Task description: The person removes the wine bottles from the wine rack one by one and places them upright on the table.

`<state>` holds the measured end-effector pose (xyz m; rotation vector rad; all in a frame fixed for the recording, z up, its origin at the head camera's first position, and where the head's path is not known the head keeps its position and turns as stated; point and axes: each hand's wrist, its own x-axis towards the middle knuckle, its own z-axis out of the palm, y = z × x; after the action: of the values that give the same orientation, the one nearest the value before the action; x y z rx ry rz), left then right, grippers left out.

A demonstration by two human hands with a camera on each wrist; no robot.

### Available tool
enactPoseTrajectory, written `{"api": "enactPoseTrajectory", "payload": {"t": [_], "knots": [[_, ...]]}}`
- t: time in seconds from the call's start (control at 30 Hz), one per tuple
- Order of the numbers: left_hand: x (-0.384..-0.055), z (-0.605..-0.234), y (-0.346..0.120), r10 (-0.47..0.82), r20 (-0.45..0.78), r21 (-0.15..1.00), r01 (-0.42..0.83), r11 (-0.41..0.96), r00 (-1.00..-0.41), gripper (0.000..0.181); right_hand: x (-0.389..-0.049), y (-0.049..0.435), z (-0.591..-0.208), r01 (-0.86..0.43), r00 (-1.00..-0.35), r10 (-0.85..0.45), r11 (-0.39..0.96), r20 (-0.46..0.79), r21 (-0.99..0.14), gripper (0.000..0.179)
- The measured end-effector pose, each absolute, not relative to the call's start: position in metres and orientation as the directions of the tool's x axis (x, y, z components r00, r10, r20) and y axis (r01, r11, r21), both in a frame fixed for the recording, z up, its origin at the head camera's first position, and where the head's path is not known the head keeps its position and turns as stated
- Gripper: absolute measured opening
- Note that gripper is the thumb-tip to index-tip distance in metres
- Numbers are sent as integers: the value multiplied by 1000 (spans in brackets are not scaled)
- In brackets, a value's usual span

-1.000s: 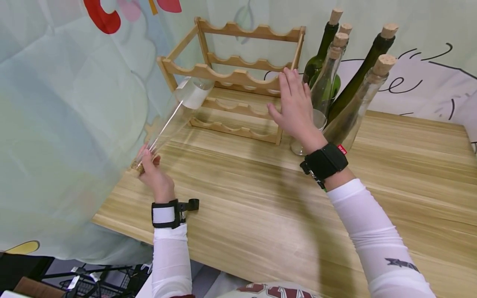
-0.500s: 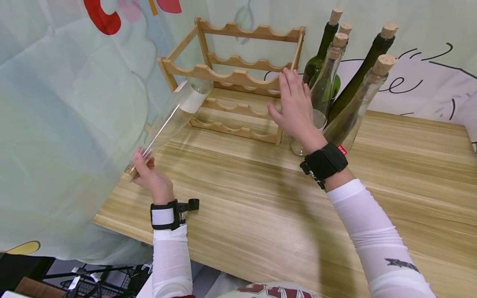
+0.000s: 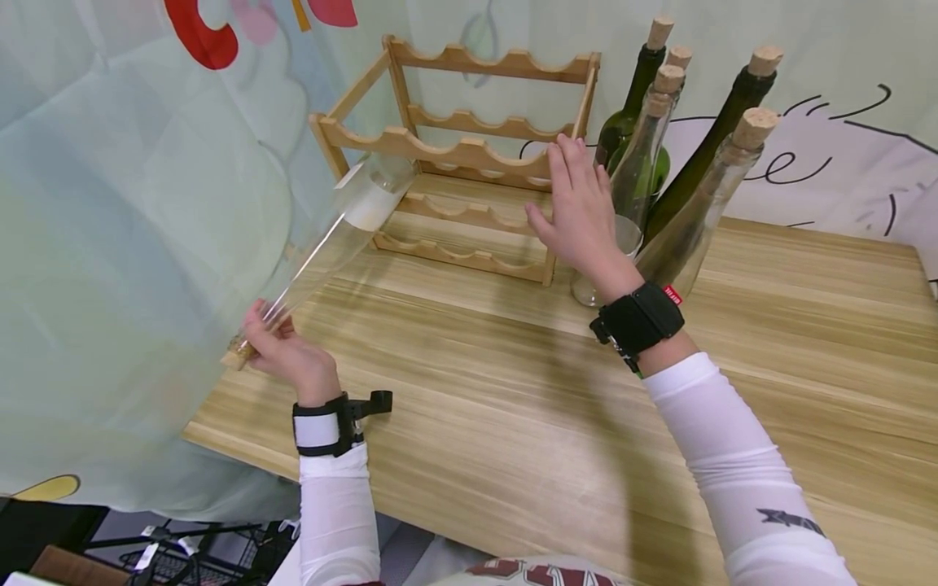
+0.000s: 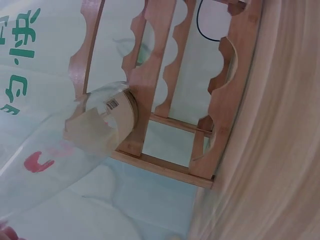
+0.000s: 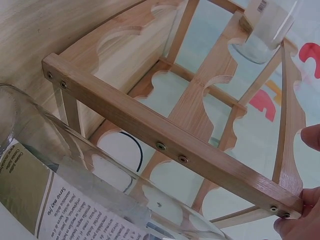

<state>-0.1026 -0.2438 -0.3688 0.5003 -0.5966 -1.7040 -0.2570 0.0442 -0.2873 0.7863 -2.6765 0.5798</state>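
My left hand (image 3: 289, 354) grips a clear glass bottle (image 3: 322, 252) by its neck, just above the cork stopper (image 3: 236, 355). The bottle slants up and away, its white-labelled base under the top front rail at the left of the wooden wine rack (image 3: 472, 150). In the right wrist view the bottle's base (image 5: 255, 47) shows among the rack's scalloped rails. My right hand (image 3: 582, 203) rests on the rack's front right corner with its fingers extended; in the right wrist view fingertips (image 5: 295, 220) touch the end of the frame.
Several corked bottles, green and clear, stand close together to the right of the rack, such as a clear bottle (image 3: 703, 212) in front. A printed curtain (image 3: 183, 203) hangs along the left and back of the wooden table (image 3: 476, 391).
My left hand has moved left and towards me, drawing the bottle's neck along with it, and the bottle's base has shifted slightly the same way. My right hand has stayed in place.
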Motion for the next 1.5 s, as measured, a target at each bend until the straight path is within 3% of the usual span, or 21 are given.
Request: {"api": "enactPoseTrajectory", "payload": {"t": [0.53, 0.87, 1.03, 1.5], "knots": [[-98, -350, -241, -964, -5, 505, 831, -233, -267, 14, -256, 44, -287, -564, -809, -446, 771, 383, -296, 70], [-96, -336, -242, -944, -30, 197, 924, -329, -329, 15, -256, 44, -287, -571, -802, -449, 769, 393, -288, 70], [-93, -331, -240, -936, -27, 122, 928, -351, -351, 22, -255, 44, -287, -572, -802, -449, 767, 393, -291, 70], [-88, -321, -239, -916, -27, -4, 917, -400, -400, 22, -256, 44, -287, -573, -801, -449, 767, 395, -289, 71]]}}
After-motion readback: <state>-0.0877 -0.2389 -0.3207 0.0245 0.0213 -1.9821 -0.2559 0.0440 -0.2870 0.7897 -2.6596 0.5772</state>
